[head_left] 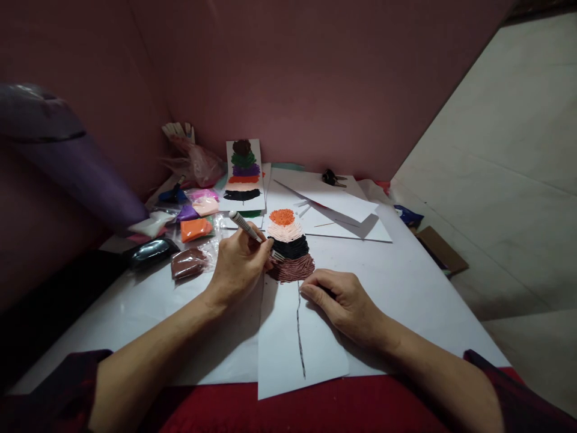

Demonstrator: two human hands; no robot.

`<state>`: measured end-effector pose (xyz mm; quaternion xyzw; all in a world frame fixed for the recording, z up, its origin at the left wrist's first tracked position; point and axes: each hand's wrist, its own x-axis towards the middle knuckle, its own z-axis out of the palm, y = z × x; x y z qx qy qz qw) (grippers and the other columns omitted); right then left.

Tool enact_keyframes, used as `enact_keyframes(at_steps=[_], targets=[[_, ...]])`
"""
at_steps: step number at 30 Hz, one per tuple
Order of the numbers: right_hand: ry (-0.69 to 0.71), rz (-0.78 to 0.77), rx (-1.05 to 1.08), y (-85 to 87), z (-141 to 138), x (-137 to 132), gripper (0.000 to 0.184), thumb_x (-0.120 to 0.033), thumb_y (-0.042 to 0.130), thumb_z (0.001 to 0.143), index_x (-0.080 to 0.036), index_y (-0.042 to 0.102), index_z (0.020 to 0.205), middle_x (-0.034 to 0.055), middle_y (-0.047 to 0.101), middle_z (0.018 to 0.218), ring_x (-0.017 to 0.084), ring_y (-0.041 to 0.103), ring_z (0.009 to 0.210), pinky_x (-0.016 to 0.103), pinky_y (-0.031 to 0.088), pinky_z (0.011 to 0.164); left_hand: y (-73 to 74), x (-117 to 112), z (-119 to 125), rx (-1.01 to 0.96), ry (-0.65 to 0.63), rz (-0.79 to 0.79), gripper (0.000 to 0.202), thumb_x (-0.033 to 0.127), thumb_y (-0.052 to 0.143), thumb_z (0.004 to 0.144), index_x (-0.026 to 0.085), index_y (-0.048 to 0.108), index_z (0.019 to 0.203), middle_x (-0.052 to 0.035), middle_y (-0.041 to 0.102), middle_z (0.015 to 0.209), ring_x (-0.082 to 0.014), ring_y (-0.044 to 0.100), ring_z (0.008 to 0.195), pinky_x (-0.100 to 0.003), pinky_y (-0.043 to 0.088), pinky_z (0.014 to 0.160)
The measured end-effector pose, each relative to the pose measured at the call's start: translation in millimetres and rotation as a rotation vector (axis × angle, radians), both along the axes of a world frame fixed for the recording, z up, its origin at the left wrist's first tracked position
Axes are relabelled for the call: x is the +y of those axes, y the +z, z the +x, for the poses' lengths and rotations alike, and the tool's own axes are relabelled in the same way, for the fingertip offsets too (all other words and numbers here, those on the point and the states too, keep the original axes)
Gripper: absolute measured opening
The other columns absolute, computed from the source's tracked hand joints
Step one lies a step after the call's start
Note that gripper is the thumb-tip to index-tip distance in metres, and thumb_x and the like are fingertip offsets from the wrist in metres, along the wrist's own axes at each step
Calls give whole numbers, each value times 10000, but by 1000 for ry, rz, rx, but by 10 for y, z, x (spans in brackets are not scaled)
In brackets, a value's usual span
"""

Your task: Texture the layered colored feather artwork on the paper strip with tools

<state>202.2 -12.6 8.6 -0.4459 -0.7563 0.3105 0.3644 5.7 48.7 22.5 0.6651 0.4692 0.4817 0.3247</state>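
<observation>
My left hand [238, 261] is closed around a white pen-like tool [246, 226] with a patterned shaft. Its lower end points at the left part of a layered clay picture, by the black band [291, 247] and the brown band [297, 269]. Above these sit a pale peach band [285, 231] and an orange top [282, 217], all with ridged texture. The clay lies on a white paper sheet [279, 337] with a dark drawn line running down from it. My right hand [340, 299] rests on the sheet, fingers curled together at the brown band's lower right edge; what they hold, if anything, is hidden.
Left are bagged clays: orange [196, 230], brown [188, 264] and black [153, 252], among others. A layered clay card [243, 174] stands behind. Folded paper [331, 201] and keys [333, 178] lie at the back right. A purple roll [76, 162] leans at the left.
</observation>
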Motion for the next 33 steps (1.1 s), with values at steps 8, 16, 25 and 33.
enact_keyframes(at_steps=[8,16,25,33], targets=[[2,-13,11,22,-10,-8,204,-193,533,924,-157,629,748,14,615,663,121,560,602,259,445,587,-2,15,-12,61,8,6,151,231,610,817,209,472,759,24,648,504,-151,660,448,-224,523,435],[0,-6,6,5,3,-8,203,-198,534,925,-160,636,754,12,620,663,126,562,598,261,446,580,5,55,-25,103,-5,-36,132,227,602,816,206,480,772,24,650,499,-154,661,448,-234,525,449],[-5,-18,8,5,-1,-8,205,-207,531,925,-158,638,757,21,629,672,130,581,604,265,460,585,47,97,-73,187,9,4,127,204,588,804,204,475,746,37,619,494,-143,661,455,-211,503,438],[-6,-18,2,31,-5,-15,204,-206,535,920,-170,624,740,18,627,666,132,574,601,269,455,578,33,129,-126,231,30,85,128,184,590,805,204,476,750,44,597,515,-129,643,441,-201,477,419]])
